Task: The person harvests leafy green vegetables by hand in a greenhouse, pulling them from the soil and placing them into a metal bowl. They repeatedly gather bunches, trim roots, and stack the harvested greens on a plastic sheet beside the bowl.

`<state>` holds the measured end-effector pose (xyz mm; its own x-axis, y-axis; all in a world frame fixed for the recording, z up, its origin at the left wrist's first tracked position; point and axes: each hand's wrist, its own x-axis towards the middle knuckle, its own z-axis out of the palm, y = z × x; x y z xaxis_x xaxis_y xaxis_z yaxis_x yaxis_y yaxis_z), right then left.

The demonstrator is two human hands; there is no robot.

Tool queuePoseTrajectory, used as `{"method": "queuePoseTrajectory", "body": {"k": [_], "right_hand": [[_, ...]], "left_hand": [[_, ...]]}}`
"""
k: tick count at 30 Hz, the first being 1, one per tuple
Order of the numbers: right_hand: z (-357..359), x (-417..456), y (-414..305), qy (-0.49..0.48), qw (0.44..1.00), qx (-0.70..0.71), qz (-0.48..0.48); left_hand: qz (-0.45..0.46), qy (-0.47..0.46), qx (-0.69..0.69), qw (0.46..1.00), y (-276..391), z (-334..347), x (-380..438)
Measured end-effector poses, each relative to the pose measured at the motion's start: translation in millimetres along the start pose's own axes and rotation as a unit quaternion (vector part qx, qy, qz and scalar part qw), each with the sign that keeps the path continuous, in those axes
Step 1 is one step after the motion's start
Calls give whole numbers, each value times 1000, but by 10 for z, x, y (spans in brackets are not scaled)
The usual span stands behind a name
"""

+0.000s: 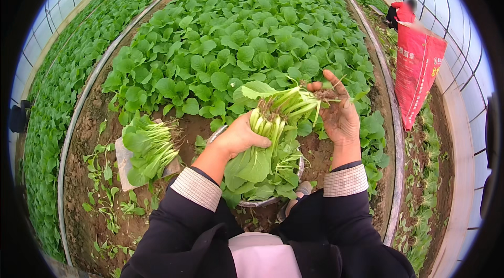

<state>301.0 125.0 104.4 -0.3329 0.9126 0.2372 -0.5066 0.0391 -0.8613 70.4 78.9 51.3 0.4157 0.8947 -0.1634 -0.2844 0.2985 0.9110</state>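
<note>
My left hand is closed around a bunch of leafy greens, pale stems and soil-caked roots upward, leaves hanging down. More greens lie crosswise over the top of that bunch, their roots pointing right. My right hand is at those roots, fingers spread and bent about them; whether it grips them is unclear. Under the bunch stands a round basin with loose greens in it, largely hidden by leaves and my left arm. To the left, a neat bundle of greens rests on a pale flat slab.
A dense bed of greens spreads ahead, between two pale pipes. Small plants lie scattered on the soil at left. A tall red sack bearing writing stands at right. Beyond it a person crouches by the greenhouse wall.
</note>
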Motion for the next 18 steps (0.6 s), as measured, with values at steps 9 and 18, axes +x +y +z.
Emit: {"method": "queuePoseTrajectory", "body": {"k": [9, 18], "right_hand": [[92, -51, 267, 59, 798, -579, -155], [157, 86, 93, 296, 954, -39, -1]], "left_hand": [[36, 52, 246, 967, -239, -136, 71], [61, 76, 259, 961, -138, -154, -57]]}}
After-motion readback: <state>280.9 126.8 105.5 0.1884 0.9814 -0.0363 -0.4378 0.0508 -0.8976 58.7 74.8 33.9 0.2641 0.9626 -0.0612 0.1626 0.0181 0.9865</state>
